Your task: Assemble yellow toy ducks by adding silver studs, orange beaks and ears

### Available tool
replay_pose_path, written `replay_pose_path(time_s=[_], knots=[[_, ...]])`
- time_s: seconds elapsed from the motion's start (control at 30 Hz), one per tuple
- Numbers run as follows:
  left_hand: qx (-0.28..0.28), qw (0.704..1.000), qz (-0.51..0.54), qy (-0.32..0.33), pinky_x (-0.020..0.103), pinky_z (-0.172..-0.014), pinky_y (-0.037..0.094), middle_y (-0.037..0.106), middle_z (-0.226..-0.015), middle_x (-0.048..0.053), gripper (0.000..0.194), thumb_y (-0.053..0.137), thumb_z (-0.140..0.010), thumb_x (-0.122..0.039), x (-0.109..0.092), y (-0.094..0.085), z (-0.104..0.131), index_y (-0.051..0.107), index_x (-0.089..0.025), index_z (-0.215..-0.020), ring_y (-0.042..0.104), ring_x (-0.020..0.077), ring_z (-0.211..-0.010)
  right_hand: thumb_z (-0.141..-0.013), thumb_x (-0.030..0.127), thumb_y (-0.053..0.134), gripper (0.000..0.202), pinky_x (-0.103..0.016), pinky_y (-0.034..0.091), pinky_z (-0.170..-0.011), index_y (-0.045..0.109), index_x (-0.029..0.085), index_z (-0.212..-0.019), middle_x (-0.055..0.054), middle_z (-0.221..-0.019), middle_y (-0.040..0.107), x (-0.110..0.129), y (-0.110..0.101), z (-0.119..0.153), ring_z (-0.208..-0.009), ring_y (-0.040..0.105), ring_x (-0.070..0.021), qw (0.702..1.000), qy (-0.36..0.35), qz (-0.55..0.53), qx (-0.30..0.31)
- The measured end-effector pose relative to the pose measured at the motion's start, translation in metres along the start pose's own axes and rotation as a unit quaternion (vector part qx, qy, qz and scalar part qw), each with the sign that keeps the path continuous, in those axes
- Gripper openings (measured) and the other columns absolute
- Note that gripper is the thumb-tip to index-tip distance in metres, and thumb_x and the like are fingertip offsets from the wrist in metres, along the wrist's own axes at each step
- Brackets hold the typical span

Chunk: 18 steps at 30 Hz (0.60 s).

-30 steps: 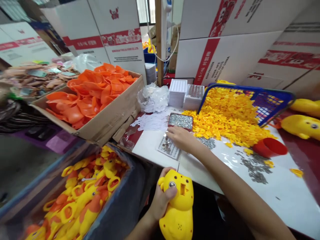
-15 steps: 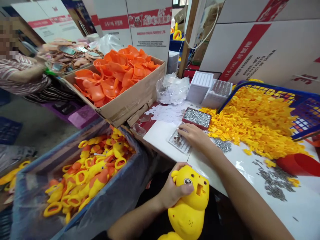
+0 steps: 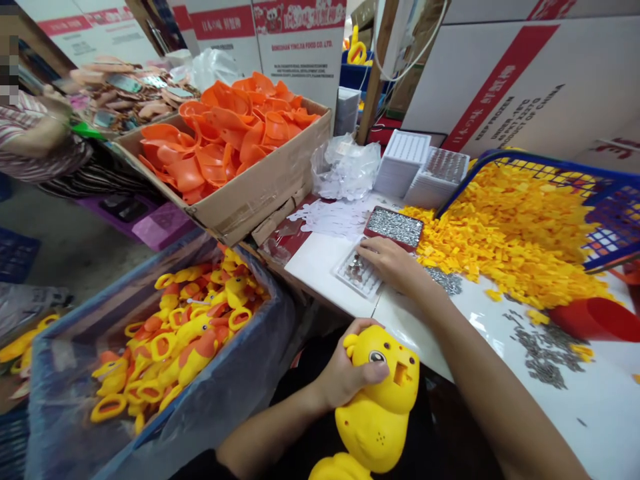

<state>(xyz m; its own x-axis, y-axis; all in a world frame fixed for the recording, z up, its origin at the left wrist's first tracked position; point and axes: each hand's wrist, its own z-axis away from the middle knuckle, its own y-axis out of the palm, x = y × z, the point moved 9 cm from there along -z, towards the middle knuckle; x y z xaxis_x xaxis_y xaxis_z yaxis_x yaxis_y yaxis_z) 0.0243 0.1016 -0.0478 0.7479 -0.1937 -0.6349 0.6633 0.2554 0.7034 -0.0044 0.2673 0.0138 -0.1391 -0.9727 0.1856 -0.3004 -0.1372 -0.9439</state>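
My left hand (image 3: 353, 367) is wrapped round the head of a yellow plastic toy body (image 3: 380, 427), its thumb beside the one eye fitted in the face. A square opening and small holes show in the toy's front. Over the white table, my right hand (image 3: 387, 260) reaches to a clear ribbed tray (image 3: 367, 283) holding small round pieces. Its fingers are bent at the tray's upper part, and whether they pinch a piece is hidden. Just behind that hand lies a red box (image 3: 395, 227) full of small metal parts.
Yellow pieces (image 3: 520, 233) spill from a blue basket (image 3: 613, 237) at right, near a red cup (image 3: 597, 319). A carton (image 3: 270, 177) of orange parts and a lined bin (image 3: 175, 427) of yellow toys stand left. Stacked trays (image 3: 403, 160) stand behind. A person (image 3: 40, 140) works far left.
The view has shifted slightly. My left hand still holds the toy, and my right hand stays at the tray with its fingers slightly moved.
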Motion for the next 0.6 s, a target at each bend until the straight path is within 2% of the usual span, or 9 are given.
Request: replay_pose_path(time_s=[0.23,0.4,0.6], knots=[[0.009,1.000,-0.009,0.009,0.028,-0.067,0.051,0.063,-0.092,0.002,0.070,0.091,-0.060,-0.050,0.003,-0.004,0.001,0.054,-0.025,-0.113,0.061,0.0154,-0.072,-0.100,0.015,0.042,0.034,-0.046,0.056,-0.094,0.070,0.014,-0.118,-0.018,-0.119,0.069,-0.015,0.001,0.003,-0.112,0.063,-0.0258,0.998,0.051,-0.030,-0.036],[0.001,1.000,-0.016,-0.001,0.028,-0.069,0.051,0.062,-0.093,0.004,0.070,0.089,-0.060,-0.050,0.008,-0.007,0.000,0.055,-0.023,-0.115,0.061,0.0164,-0.074,-0.099,0.011,0.043,0.033,-0.044,0.054,-0.095,0.071,0.015,-0.117,-0.016,-0.116,0.071,-0.013,0.001,0.000,-0.109,0.064,-0.0240,0.997,0.053,-0.046,-0.023],[0.010,1.000,-0.011,-0.006,0.029,-0.069,0.052,0.064,-0.095,0.005,0.070,0.089,-0.061,-0.049,0.012,-0.005,0.001,0.053,-0.023,-0.115,0.063,0.0169,-0.074,-0.100,0.011,0.041,0.034,-0.044,0.052,-0.097,0.070,0.013,-0.118,-0.018,-0.118,0.070,-0.014,0.001,0.001,-0.108,0.063,-0.0250,0.996,0.065,-0.052,-0.016]])
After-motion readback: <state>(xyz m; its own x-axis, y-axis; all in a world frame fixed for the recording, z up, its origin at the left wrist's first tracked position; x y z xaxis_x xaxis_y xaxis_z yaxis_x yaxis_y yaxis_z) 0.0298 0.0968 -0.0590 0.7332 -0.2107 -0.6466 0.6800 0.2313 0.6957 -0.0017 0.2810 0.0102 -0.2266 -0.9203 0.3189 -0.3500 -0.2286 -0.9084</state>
